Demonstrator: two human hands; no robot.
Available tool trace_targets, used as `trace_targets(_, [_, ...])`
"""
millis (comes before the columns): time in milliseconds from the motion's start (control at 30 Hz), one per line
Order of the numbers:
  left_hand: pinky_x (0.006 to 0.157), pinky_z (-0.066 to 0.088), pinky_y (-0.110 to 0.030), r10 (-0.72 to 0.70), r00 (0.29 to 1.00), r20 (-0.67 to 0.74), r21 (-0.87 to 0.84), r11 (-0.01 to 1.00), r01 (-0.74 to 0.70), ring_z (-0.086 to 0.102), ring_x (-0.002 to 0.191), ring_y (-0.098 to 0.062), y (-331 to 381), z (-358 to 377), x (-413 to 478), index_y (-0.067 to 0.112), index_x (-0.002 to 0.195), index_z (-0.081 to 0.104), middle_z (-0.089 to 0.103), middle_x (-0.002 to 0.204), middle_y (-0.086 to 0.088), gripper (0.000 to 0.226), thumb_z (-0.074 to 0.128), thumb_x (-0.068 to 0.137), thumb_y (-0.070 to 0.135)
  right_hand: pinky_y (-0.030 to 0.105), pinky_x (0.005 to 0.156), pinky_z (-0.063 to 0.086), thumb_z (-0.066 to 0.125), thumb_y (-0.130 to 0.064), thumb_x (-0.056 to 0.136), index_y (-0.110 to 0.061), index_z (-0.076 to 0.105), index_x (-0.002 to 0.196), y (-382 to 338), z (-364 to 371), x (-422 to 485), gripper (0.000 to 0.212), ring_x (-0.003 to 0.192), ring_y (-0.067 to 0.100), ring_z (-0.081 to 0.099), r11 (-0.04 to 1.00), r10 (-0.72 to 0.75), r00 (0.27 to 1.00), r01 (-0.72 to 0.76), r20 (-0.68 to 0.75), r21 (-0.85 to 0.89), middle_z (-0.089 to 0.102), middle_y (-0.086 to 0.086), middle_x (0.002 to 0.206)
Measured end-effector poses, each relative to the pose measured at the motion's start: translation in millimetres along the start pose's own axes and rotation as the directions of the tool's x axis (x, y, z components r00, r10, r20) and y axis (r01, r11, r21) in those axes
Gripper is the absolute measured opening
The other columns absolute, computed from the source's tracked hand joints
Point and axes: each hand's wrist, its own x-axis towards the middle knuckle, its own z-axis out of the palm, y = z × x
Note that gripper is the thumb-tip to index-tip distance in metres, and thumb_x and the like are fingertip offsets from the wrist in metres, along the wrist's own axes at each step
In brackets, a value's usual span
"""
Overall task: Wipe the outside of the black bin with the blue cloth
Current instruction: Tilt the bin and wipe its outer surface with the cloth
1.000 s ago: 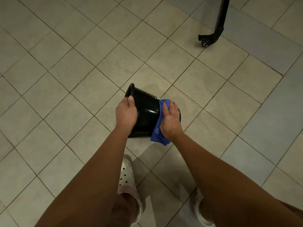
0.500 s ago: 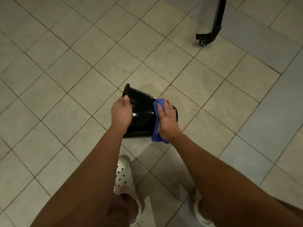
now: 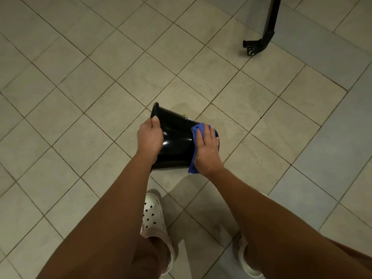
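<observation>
The glossy black bin [image 3: 177, 141] is held tilted on its side above the tiled floor, its open rim to the left and its base to the right. My left hand [image 3: 150, 137] grips the bin at the rim end, thumb on top. My right hand [image 3: 206, 150] presses the blue cloth [image 3: 194, 133] flat against the bin's outer wall near the base, fingers straight over the cloth. A corner of the cloth hangs below my right wrist. The bin's inside is hidden.
The floor is beige tile with a grey-blue band [image 3: 322, 137] on the right. A black stand leg with a caster [image 3: 255, 47] stands at the upper right. My feet in white perforated clogs [image 3: 154, 216] are below the bin.
My right hand with the cloth has slid along the bin's wall toward the base. The left hand keeps its grip at the rim.
</observation>
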Motion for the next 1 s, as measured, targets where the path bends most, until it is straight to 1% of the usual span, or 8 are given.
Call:
trace_targets(100, [0.093, 0.048, -0.038, 0.035, 0.999, 0.042, 0.005, 0.999, -0.035, 0.059, 0.098, -0.022, 1.0, -1.2, -3.6, 0.008, 0.113, 0.060, 0.060, 0.098, -0.006, 0.040, 0.030, 0.107, 0.034, 0.045, 0.117, -0.003, 0.060, -0.019, 0.088, -0.010, -0.005, 0.148, 5.3, -10.4, 6.4, 0.089, 0.140, 0.030, -0.021, 0.980, 0.151, 0.987, -0.156, 0.050, 0.127, -0.019, 0.011, 0.154])
trace_targets(267, [0.104, 0.044, -0.050, 0.045, 0.985, 0.165, -0.046, 0.998, -0.038, 0.053, 0.119, -0.026, 4.9, -6.3, -6.6, 0.032, 0.137, 0.050, 0.056, 0.130, -0.003, 0.037, 0.031, 0.105, 0.033, 0.046, 0.116, 0.010, 0.046, -0.011, 0.092, -0.010, 0.004, 0.148, 10.0, -17.8, 5.2, 0.070, 0.141, 0.034, -0.007, 0.878, 0.338, 0.935, -0.353, 0.103, 0.324, -0.012, 0.011, 0.155])
trace_targets(467, [0.086, 0.048, -0.041, -0.019, 0.959, 0.284, -0.049, 0.998, 0.034, 0.062, 0.095, -0.024, 20.8, -16.1, -0.5, 0.018, 0.106, 0.067, 0.066, 0.093, -0.002, 0.025, 0.045, 0.097, 0.022, 0.046, 0.102, 0.037, 0.039, -0.010, 0.091, -0.008, 0.032, 0.136, 22.1, -13.3, 9.0, 0.045, 0.119, 0.036, 0.038, 0.756, 0.465, 0.881, -0.448, 0.092, 0.477, 0.029, 0.017, 0.139])
trace_targets(533, [0.080, 0.049, -0.041, -0.086, 0.956, 0.281, -0.033, 0.995, 0.099, 0.061, 0.090, -0.026, 26.5, -15.3, -0.3, 0.009, 0.112, 0.065, 0.064, 0.090, -0.005, 0.036, 0.048, 0.091, 0.033, 0.045, 0.101, 0.039, 0.037, -0.009, 0.092, -0.008, 0.036, 0.132, 25.8, -12.7, 8.2, 0.041, 0.116, 0.036, 0.041, 0.756, 0.471, 0.877, -0.458, 0.097, 0.468, 0.033, 0.018, 0.134])
trace_targets(667, [0.098, 0.047, -0.051, -0.185, 0.948, 0.259, -0.038, 0.979, 0.202, 0.060, 0.107, -0.030, 27.7, -8.8, 0.4, 0.014, 0.125, 0.056, 0.065, 0.112, -0.012, 0.065, 0.037, 0.092, 0.067, 0.042, 0.102, 0.038, 0.037, -0.008, 0.092, -0.009, 0.036, 0.133, 29.5, -12.8, 5.8, 0.042, 0.117, 0.034, 0.040, 0.770, 0.435, 0.897, -0.415, 0.078, 0.484, 0.034, 0.018, 0.134])
trace_targets(833, [0.107, 0.038, -0.046, -0.094, 0.983, 0.160, 0.026, 0.995, 0.091, 0.049, 0.125, -0.028, 23.6, -0.1, -2.3, 0.015, 0.142, 0.048, 0.055, 0.131, -0.011, 0.056, 0.024, 0.106, 0.051, 0.037, 0.101, 0.036, 0.040, -0.007, 0.092, -0.005, 0.033, 0.134, 29.3, -8.4, -8.1, 0.043, 0.121, 0.032, 0.037, 0.796, 0.364, 0.931, -0.297, -0.025, 0.527, 0.034, 0.016, 0.132])
trace_targets(900, [0.101, 0.040, -0.041, -0.076, 0.990, 0.122, 0.025, 0.997, 0.074, 0.051, 0.120, -0.026, 23.2, 2.7, -4.0, 0.014, 0.138, 0.051, 0.056, 0.124, -0.009, 0.052, 0.025, 0.107, 0.046, 0.028, 0.090, 0.040, 0.040, -0.003, 0.091, -0.004, 0.037, 0.119, 30.3, -6.1, -14.5, 0.028, 0.106, 0.023, 0.045, 0.769, 0.373, 0.922, -0.247, -0.101, 0.589, 0.035, 0.010, 0.121])
trace_targets(1000, [0.098, 0.043, -0.039, -0.060, 0.996, 0.061, -0.004, 0.998, 0.060, 0.055, 0.113, -0.026, 23.4, 3.0, -2.7, 0.013, 0.131, 0.057, 0.060, 0.116, -0.008, 0.047, 0.028, 0.107, 0.042, 0.018, 0.081, 0.040, 0.045, -0.006, 0.093, -0.005, 0.040, 0.112, 31.0, -11.6, -14.0, 0.019, 0.085, 0.009, 0.045, 0.808, 0.358, 0.908, -0.184, -0.217, 0.560, 0.027, 0.009, 0.129])
